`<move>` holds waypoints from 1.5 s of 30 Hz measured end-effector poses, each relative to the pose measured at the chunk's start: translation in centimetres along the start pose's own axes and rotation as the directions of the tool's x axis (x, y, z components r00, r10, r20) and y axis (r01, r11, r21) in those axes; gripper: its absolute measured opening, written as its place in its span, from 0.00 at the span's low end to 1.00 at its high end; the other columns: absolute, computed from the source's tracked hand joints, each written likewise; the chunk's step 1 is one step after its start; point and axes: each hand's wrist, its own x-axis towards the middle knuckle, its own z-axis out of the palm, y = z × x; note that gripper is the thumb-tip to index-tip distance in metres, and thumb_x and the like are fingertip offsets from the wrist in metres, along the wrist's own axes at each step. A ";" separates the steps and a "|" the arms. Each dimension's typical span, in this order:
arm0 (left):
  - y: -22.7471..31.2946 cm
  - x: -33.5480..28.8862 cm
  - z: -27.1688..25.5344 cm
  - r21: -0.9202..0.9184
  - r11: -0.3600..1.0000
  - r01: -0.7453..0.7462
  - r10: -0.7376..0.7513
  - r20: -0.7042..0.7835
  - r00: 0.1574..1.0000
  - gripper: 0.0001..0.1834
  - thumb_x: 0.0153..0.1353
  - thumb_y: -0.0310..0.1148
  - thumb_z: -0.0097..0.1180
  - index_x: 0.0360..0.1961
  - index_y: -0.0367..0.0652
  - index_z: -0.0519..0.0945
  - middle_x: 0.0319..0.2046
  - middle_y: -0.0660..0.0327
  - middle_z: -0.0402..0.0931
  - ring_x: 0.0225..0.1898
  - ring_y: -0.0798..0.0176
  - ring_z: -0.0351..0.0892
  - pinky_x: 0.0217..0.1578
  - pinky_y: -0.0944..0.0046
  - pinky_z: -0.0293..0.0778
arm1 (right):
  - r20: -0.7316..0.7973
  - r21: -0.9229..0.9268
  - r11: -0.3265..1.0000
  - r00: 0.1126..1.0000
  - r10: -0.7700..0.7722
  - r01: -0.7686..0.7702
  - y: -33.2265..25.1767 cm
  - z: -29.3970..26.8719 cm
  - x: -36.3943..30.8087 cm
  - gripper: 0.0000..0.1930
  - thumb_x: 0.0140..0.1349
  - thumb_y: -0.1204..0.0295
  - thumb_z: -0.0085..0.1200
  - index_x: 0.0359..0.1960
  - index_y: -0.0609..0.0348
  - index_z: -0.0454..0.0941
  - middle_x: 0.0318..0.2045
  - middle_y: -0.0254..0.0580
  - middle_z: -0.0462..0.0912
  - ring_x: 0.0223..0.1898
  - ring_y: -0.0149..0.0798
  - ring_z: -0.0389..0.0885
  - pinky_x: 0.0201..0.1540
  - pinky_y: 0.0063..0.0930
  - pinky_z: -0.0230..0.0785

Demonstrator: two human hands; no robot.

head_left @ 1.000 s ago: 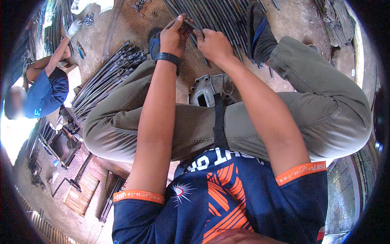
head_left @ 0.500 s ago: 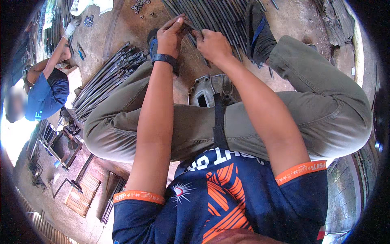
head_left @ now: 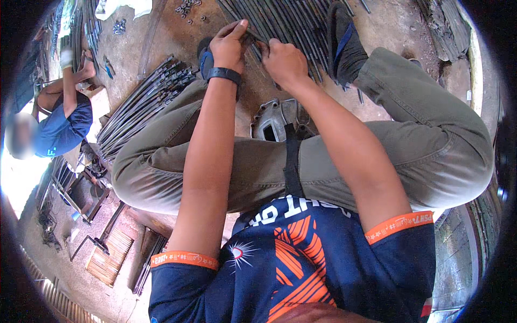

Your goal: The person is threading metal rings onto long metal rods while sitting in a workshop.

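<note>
My left hand (head_left: 229, 49), with a dark watch band at the wrist, is closed, its thumb pressed along the top. Close on its right, my right hand (head_left: 285, 60) has its fingers curled shut. A short stretch of a thin dark rod (head_left: 254, 36) shows between the two hands, gripped from both sides; its ends are hidden by my fingers. Just beyond my hands, a row of long dark metal rods (head_left: 280, 21) lies on the ground. Below my hands a grey metal casting (head_left: 265, 119) with a rectangular opening rests between my legs.
Left of my leg lies a bundle of rods with thicker ends (head_left: 145, 99). Small metal nuts (head_left: 188, 9) are scattered at the top, with another small pile (head_left: 119, 27) further left. Pliers (head_left: 109, 67) lie near a seated co-worker (head_left: 70, 116). A slatted wooden board (head_left: 110, 259) is at lower left.
My left hand has shifted slightly right, and its wrist has turned a little; my right hand stays nearly in place. The co-worker's gloved hand has drawn back toward their body.
</note>
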 end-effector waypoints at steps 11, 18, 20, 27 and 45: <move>-1.2 -0.2 0.1 -0.152 0.987 -0.059 0.060 0.003 0.998 0.10 0.54 0.26 0.59 0.36 0.34 0.75 0.31 0.57 0.77 0.32 0.61 0.77 0.29 0.66 0.75 | -0.002 0.017 1.000 1.000 0.006 -0.006 0.4 0.1 0.2 0.14 0.54 0.61 0.48 0.32 0.60 0.77 0.28 0.58 0.79 0.34 0.58 0.79 0.40 0.49 0.71; -0.8 2.2 -1.9 -0.123 0.981 -0.152 0.126 -0.201 0.972 0.10 0.54 0.30 0.60 0.33 0.33 0.77 0.23 0.60 0.76 0.23 0.64 0.75 0.26 0.66 0.73 | -0.014 -0.012 1.000 1.000 0.024 -0.024 0.4 -0.1 0.4 0.16 0.57 0.58 0.47 0.33 0.59 0.77 0.28 0.57 0.80 0.34 0.58 0.79 0.40 0.49 0.71; -2.5 4.1 -4.1 0.294 0.942 -0.165 0.214 -0.144 0.966 0.12 0.52 0.30 0.60 0.34 0.31 0.78 0.19 0.60 0.75 0.20 0.64 0.74 0.23 0.65 0.72 | -0.002 0.002 1.000 1.000 0.031 -0.031 0.7 -0.1 0.7 0.17 0.58 0.57 0.46 0.33 0.59 0.77 0.29 0.58 0.79 0.34 0.58 0.79 0.40 0.48 0.71; -10.1 6.1 -9.5 0.642 0.766 -0.007 0.261 -0.302 0.917 0.19 0.51 0.33 0.59 0.41 0.31 0.75 0.32 0.50 0.77 0.28 0.58 0.78 0.27 0.61 0.73 | 0.009 0.053 0.999 1.000 0.007 -0.007 0.8 1.6 1.1 0.21 0.61 0.54 0.42 0.30 0.61 0.75 0.26 0.61 0.78 0.34 0.62 0.76 0.38 0.51 0.68; -12.2 3.9 -10.2 0.943 -0.260 -0.205 -0.111 0.182 0.977 0.10 0.51 0.31 0.52 0.33 0.40 0.80 0.32 0.53 0.80 0.35 0.54 0.79 0.32 0.59 0.72 | 0.063 -0.002 1.000 0.998 -0.011 0.011 0.7 3.0 1.2 0.22 0.60 0.53 0.43 0.31 0.62 0.75 0.26 0.63 0.77 0.32 0.63 0.77 0.38 0.51 0.69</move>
